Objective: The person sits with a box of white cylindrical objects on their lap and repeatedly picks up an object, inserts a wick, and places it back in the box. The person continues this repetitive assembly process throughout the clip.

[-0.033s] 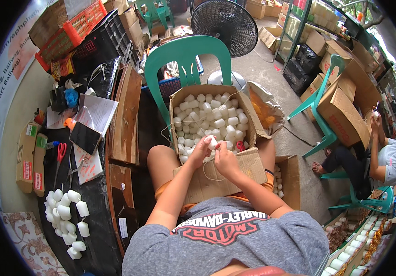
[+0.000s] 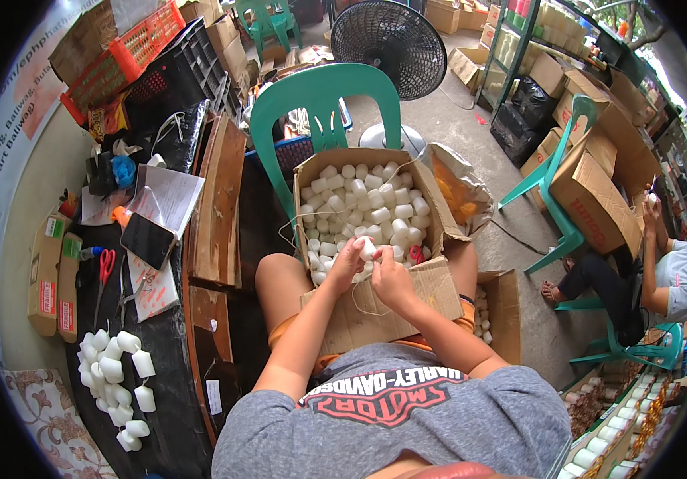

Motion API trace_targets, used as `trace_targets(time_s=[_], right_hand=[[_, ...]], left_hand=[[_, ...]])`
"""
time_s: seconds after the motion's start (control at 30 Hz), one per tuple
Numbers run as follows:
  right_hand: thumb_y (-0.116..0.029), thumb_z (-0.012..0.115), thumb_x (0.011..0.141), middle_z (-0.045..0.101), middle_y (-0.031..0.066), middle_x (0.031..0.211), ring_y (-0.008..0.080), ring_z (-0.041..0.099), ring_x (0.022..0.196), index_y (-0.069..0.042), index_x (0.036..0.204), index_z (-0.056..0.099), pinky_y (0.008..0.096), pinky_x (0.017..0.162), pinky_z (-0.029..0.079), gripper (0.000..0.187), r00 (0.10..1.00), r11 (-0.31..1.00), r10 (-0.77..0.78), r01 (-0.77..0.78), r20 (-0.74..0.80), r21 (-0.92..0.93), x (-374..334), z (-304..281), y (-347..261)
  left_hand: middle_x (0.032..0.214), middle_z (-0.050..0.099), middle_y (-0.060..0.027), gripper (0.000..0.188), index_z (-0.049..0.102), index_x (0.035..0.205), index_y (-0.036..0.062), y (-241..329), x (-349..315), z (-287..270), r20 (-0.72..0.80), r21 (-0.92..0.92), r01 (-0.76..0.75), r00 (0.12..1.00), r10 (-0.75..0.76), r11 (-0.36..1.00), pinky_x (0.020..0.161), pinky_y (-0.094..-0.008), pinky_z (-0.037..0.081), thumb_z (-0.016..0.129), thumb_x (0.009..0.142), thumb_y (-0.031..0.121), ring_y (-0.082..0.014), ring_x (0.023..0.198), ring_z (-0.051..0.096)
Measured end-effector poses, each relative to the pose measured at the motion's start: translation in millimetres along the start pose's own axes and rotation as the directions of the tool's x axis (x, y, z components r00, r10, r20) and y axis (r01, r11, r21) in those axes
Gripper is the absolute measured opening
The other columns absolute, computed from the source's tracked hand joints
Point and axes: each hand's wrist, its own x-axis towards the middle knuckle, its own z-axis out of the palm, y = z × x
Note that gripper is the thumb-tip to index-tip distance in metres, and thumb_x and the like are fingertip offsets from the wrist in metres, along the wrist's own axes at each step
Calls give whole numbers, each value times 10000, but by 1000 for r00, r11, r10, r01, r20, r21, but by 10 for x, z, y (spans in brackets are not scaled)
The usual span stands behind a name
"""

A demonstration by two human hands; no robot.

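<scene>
My left hand (image 2: 346, 263) is closed around a short white cylinder (image 2: 368, 249) with a rounded end, held over the near edge of an open cardboard box (image 2: 439, 195). My right hand (image 2: 392, 278) is close beside it, fingertips pinched at the cylinder's lower end, seemingly on a thin pale string. That string (image 2: 357, 303) loops below my hands, over a cardboard flap (image 2: 359, 326) across my lap. Many loose white cylinders (image 2: 359, 188) fill the box, and a small red item (image 2: 416, 254) lies among them near my right hand.
The box sits on a green chair (image 2: 323, 84). On the black-covered table at left lie strung white cylinders (image 2: 112, 369), red-handled scissors (image 2: 106, 265) and a phone (image 2: 148, 239). A fan (image 2: 389, 48) stands ahead. Another person (image 2: 675, 279) sits at right, hands raised.
</scene>
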Motion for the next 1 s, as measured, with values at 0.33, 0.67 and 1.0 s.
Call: trace_targets(time_s=[0.33, 0.67, 1.0], right_hand=[[-130, 472, 869, 591, 234, 669, 438, 578, 649, -69, 1084, 385, 530, 593, 425, 239, 971, 999, -37, 42, 237, -16, -297, -222, -80], [-190, 449, 886, 634, 187, 769, 377, 612, 745, -142, 1048, 478, 498, 649, 456, 172, 936, 925, -3, 137, 353, -354, -201, -1486, -447], [-190, 536, 840, 615, 180, 1007, 321, 590, 919, -70, 1105, 515, 434, 761, 456, 292, 925, 745, -342, 159, -167, -648, 674, -440, 436]], left_hand=[[746, 438, 24, 280, 442, 997, 192, -218, 194, -508, -602, -431, -183, 788, -130, 884, 386, -196, 260, 462, 909, 458, -68, 526, 357], [710, 507, -2, 429, 478, 901, 85, -259, 222, -600, -551, -595, -118, 780, -297, 795, 382, -229, 259, 369, 929, 498, -75, 420, 339], [766, 562, -4, 316, 457, 977, 187, -163, 161, -548, -335, -568, 43, 900, -279, 822, 370, -213, 277, 432, 906, 493, -61, 410, 343]])
